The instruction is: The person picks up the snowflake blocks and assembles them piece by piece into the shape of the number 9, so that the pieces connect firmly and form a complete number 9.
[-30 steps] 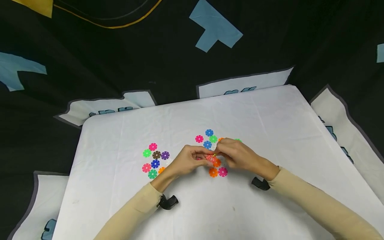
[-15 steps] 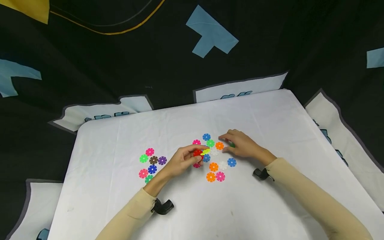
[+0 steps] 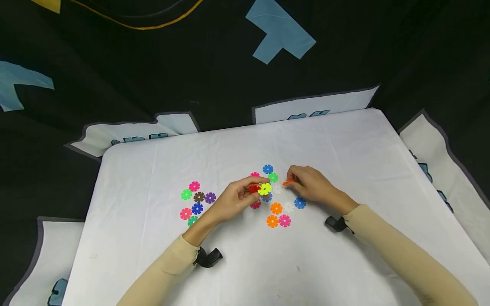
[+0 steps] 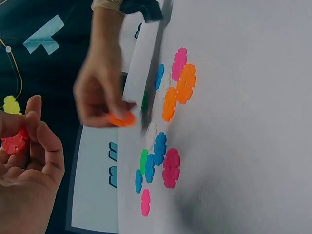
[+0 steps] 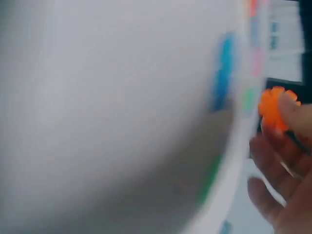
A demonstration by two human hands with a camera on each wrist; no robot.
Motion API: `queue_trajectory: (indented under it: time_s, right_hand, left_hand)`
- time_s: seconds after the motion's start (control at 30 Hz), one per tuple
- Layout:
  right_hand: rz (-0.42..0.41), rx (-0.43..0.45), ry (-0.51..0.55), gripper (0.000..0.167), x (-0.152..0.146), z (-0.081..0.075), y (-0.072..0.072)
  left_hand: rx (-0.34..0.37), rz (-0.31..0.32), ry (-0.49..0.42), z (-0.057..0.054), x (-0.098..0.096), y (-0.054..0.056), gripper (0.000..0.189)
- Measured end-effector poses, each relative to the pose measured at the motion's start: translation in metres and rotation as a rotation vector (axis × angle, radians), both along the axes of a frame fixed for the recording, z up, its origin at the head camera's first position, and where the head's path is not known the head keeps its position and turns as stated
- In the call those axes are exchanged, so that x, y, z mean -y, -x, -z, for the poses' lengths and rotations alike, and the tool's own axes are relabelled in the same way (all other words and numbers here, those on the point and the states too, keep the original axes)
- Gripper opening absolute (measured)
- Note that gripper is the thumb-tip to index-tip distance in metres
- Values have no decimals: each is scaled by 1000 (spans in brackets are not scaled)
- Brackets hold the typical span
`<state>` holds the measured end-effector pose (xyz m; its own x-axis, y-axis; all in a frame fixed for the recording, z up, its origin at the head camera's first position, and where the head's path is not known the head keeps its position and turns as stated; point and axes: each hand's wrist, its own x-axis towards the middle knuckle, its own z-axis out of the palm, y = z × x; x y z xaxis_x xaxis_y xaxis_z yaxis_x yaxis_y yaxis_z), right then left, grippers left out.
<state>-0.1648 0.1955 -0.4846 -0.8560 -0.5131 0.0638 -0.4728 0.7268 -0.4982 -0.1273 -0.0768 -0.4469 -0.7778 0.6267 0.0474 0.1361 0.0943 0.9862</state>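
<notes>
- The left hand (image 3: 234,199) pinches a red disc (image 3: 254,189) between thumb and fingers. A yellow disc (image 3: 264,189) sits at its three o'clock, tipped toward me. The two look joined, but I can't see the slot.
- The right hand (image 3: 311,185) pinches an orange disc (image 3: 287,182) by its edge, at about half past two from the yellow one. They are near but not touching.
- If the orange disc is to go on, I'd hold the red disc snugly and keep that hand quiet, so the yellow one doesn't twist loose.
- I'd turn the orange disc so one slot faces a yellow slot, with the two crossing, not flat together.
- Then I'd push straight and gently. A crooked push could bend a thin tooth or pop the pair apart, I think.
- Fingertips should keep off the slots that must meet.
- More discs lie loose on the white table (image 3: 245,272): a blue disc (image 3: 300,202) at five o'clock from the orange one, and a little bunch at nine o'clock from the left hand.
- Past the table, at one o'clock, a white panel (image 3: 317,104) has blue marks (image 3: 319,113) like bits of letters. They are cut off, so I can't read them. I see no brand names.
</notes>
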Motion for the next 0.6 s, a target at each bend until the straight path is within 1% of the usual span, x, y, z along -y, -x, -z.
queue_trajectory:
  time_s: [0.13,0.2,0.27,0.33,0.43,0.5,0.6]
  right_hand:
    - [-54,-21,188,19,5,-27,-18]
    - [-101,-67,275,20,10,-37,-27]
    - [-145,-126,339,23,13,-42,-33]
    - [-178,-184,369,24,15,-45,-37]
    - [-202,-236,392,18,17,-47,-42]
    - [-202,-254,398,23,17,-48,-44]
    - [-192,-280,400,35,17,-47,-46]
  left_hand:
    - [-12,9,20,-1,-3,1,41]
    - [-13,9,29,-1,-4,1,42]
    - [-16,6,28,-1,-6,0,42]
    - [-25,-2,28,-1,-7,-2,42]
    - [-50,-18,19,-1,-8,-3,42]
    - [-68,-28,11,-2,-8,-4,41]
    - [-84,-43,9,-4,-9,-5,41]
